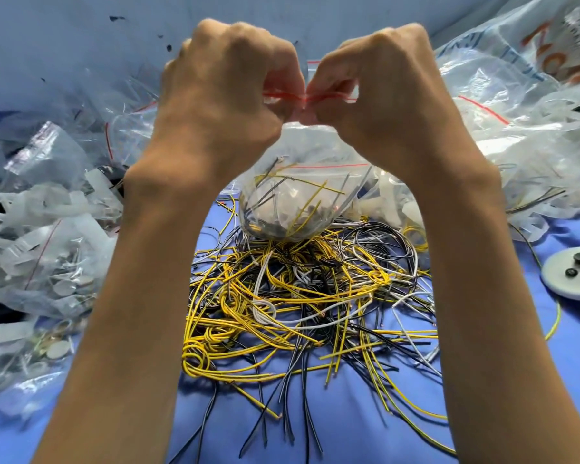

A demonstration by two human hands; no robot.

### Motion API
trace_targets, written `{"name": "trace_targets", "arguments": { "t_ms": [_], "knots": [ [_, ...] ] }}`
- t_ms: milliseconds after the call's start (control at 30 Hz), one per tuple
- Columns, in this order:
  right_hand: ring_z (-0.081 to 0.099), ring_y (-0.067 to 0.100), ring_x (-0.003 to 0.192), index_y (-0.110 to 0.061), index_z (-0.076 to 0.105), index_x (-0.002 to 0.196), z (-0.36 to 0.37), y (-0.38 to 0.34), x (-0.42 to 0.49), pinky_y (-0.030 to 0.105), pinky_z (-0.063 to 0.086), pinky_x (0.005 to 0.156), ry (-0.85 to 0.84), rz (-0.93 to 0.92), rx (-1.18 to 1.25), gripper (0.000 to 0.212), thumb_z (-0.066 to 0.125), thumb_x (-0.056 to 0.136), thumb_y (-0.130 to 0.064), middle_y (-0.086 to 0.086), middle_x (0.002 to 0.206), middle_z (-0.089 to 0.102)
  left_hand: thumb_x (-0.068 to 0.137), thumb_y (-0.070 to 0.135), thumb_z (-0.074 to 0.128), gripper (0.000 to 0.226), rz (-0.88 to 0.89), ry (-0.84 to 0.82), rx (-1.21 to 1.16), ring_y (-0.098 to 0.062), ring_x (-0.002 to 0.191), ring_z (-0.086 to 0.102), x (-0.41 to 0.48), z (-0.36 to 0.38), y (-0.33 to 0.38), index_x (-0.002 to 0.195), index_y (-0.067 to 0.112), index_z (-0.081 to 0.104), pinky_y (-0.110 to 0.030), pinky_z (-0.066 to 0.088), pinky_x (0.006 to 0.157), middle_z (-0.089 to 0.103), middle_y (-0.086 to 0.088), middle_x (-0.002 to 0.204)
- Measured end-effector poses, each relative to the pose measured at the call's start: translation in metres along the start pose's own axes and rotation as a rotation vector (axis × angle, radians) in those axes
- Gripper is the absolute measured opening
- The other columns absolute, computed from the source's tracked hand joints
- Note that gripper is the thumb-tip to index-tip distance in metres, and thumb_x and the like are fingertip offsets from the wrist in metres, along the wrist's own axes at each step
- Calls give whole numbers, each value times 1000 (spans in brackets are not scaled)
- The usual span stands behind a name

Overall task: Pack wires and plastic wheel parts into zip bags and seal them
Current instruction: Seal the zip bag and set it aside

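Hands (228,85) pinching clear crinkled bag (292,182), tangled wires (302,296)

Blue cloth (349,430) covers the work surface from the near edge back, a pale blue wall panel (81,45) runs across the far side with small dark marks (117,18) at far left, and a big translucent sack (503,45) with orange lettering (549,51) sits far right.

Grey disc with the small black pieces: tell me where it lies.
In the head view, the grey disc lies at the right edge on the blue cloth, right of the wire pile.
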State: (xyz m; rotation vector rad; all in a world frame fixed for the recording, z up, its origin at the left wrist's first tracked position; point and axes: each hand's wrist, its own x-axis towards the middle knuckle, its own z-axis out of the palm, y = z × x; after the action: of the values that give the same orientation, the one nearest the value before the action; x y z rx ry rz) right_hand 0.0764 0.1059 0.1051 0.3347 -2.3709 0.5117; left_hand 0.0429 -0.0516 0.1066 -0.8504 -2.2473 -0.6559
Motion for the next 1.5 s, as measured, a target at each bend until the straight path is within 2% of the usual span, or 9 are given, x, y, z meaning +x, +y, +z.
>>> {"name": "trace_targets", "arguments": {
  "t_ms": [267, 467, 700, 867, 1000, 1200, 1333, 1400, 1500],
  "knots": [
    [58, 22, 78, -18, 71, 80, 11, 3, -1, 43, 48, 71, 59, -10, -17, 4, 68, 77, -19, -6, 76, 58, 71, 17, 63, 19, -114, 34, -1, -27, 80, 61, -3, 5, 6, 84, 28, 72, -41, 51, 71, 66, 1, 82],
    [61, 17, 75, -18, 75, 81, 10, 12, -4, 40, 50, 72, 105, 29, 85, 11, 71, 76, -28, -2, 80, 68, 70, 22, 70, 18, -168, -12, -158, -15, 78, 66, -2, 7, 0, 73, 39, 64, -36, 54, 74, 67, 9, 73],
    [57, 3, 70, -17, 76, 89, 5, 33, -8, 25, 50, 74, 181, 115, 108, 21, 74, 76, -33, -9, 78, 67, 75, 26, 73, 14, -256, 49, -177, 7, 67, 56, -2, 9, -22, 87, 34, 71, -8, 42, 66, 59, 17, 67],
    [49, -12, 61, -14, 76, 90, 5, 46, -12, 13, 43, 68, 214, 131, 108, 23, 74, 76, -33, -12, 77, 62, 75, 30, 75, 17, -270, 56, -162, 4, 67, 56, -4, 7, -34, 92, 29, 73, -7, 40, 65, 65, 3, 74],
    [48, -12, 55, -13, 76, 90, 3, 53, -14, 7, 38, 65, 232, 148, 109, 22, 74, 76, -31, -13, 74, 60, 75, 29, 76, 17, -282, 57, -168, 17, 52, 50, -6, 3, -45, 88, 35, 68, -1, 35, 57, 63, 5, 70],
    [45, -9, 54, -12, 75, 86, 5, 59, -16, 8, 33, 61, 256, 182, 121, 20, 74, 75, -29, -9, 72, 60, 71, 35, 77, 15, -328, 89, -195, 11, 48, 48, -7, 2, -56, 84, 33, 70, -6, 36, 54, 59, 26, 52],
    [52, -10, 58, -6, 71, 90, -13, 91, -28, 9, 39, 64, 371, 363, 179, 22, 71, 78, -24, -4, 76, 64, 79, 47, 64, 33, -478, 102, -77, -9, 66, 55, -16, -24, -105, 96, 19, 69, -34, 51, 71, 66, 8, 71],
    [52, -7, 56, -17, 68, 80, -26, 108, -36, 14, 42, 62, 439, 465, 265, 11, 69, 79, -27, -15, 65, 65, 81, 57, 60, 46, -513, 43, -142, -13, 76, 57, -20, -43, -122, 100, 16, 66, -41, 53, 78, 68, -3, 86],
    [54, -2, 52, -28, 57, 67, -27, 103, -31, 19, 44, 59, 422, 451, 331, 15, 67, 78, -32, -14, 61, 62, 73, 59, 64, 31, -419, 62, -297, 6, 67, 57, -21, -45, -102, 85, 30, 66, -12, 46, 64, 66, 13, 78]
  ]
}}
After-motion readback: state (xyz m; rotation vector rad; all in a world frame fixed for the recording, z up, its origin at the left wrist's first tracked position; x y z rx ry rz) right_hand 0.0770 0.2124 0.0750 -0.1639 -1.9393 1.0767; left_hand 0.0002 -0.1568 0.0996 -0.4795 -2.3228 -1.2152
